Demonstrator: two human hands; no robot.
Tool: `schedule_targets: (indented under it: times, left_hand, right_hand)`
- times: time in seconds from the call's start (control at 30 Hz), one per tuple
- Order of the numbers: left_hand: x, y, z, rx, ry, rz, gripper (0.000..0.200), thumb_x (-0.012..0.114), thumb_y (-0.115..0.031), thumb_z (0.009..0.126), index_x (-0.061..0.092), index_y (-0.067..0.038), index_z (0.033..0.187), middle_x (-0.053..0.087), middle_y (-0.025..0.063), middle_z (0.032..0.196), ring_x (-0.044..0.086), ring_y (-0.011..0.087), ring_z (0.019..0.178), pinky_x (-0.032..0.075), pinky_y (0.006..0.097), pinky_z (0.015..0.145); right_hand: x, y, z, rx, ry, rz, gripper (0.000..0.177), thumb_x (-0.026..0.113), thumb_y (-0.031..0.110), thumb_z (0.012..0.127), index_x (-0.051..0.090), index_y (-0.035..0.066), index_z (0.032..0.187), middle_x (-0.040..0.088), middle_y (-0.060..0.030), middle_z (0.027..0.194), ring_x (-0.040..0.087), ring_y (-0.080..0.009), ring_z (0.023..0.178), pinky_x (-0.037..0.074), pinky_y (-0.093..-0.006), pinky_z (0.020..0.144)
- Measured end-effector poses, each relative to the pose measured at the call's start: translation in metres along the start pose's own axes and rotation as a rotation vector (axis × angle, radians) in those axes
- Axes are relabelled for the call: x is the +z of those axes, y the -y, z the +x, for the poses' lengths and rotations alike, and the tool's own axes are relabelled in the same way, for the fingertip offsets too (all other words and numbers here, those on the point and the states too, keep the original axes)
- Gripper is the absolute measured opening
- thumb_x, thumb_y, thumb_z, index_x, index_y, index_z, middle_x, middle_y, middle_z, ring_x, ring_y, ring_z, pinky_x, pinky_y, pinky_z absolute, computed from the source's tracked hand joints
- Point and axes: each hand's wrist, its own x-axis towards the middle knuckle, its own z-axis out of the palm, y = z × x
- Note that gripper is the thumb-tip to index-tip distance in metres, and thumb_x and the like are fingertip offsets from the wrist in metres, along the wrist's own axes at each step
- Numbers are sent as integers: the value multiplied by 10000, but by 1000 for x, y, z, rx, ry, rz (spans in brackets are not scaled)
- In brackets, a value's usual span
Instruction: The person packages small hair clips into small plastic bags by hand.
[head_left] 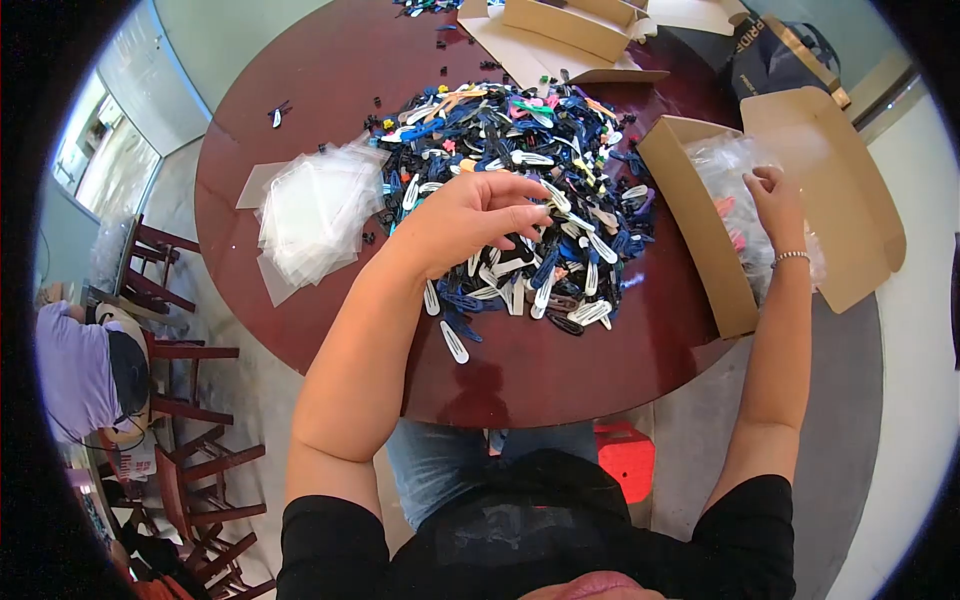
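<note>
My left hand [478, 217] is over a large heap of hair clips [490, 130] on the round table. Its thumb and forefinger come together at a pale snap hair clip [557, 198], which looks pinched at the fingertips. Dark blue, black and white clips lie in the heap, with a few coloured ones. My right hand [774, 203], a bracelet at its wrist, hovers over an open cardboard box [690, 225]. Its fingers are loosely bent and apart, with nothing visible in them. Inside the box are clear plastic bags [722, 160], some with pink contents.
Left of the heap lies a stack of clear plastic sleeves [315, 215] on the dark red table [330, 90]. More cardboard [570, 30] and a black bag [785, 65] are at the back. A red stool [625, 460] stands below; another person [80, 370] sits at far left near wooden chairs.
</note>
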Motion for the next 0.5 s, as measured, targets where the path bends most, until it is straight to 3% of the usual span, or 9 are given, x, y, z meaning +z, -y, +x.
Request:
schedule_targets:
  times: [0.07, 0.2, 0.27, 0.37, 0.5]
  left_hand:
    - [-1, -2, -1, 8, -18, 10, 344, 627, -224, 903, 604, -24, 1181, 689, 58, 1008, 637, 94, 869, 500, 219, 694]
    - [-6, 1, 2, 60, -159, -48, 287, 631, -206, 899, 640, -17, 1115, 692, 54, 980, 645, 93, 843, 498, 214, 681]
    - [-8, -2, 1, 120, -281, -96, 242, 630, -191, 900, 650, -27, 1077, 694, 39, 917, 639, 84, 817, 479, 203, 673]
    - [-15, -2, 2, 188, -433, -177, 193, 626, -180, 903, 657, -17, 1002, 692, 46, 876, 613, 68, 760, 461, 197, 642]
    - [-24, -2, 1, 251, -507, -211, 192, 628, -223, 910, 671, -53, 987, 697, 32, 866, 617, 61, 725, 454, 189, 648]
  right_hand:
    - [4, -5, 2, -5, -24, -124, 359, 662, 285, 851, 658, -1, 1068, 703, -143, 959, 676, -266, 880, 515, -338, 793]
    - [0, 26, -13, -106, -80, -153, 340, 650, 260, 858, 651, 15, 1093, 691, -138, 1024, 659, -295, 951, 504, -351, 830]
    - [-5, 56, -26, -326, -254, -99, 248, 640, 181, 846, 661, 19, 1032, 678, -159, 1023, 643, -322, 969, 493, -381, 852]
    - [1, 112, -57, -531, -287, 90, 184, 641, 113, 838, 654, 14, 993, 675, -157, 1013, 636, -315, 968, 489, -380, 854]
    - [27, 174, -111, -647, 105, 421, 140, 682, 29, 804, 655, 11, 940, 664, -124, 955, 638, -262, 900, 498, -342, 812]
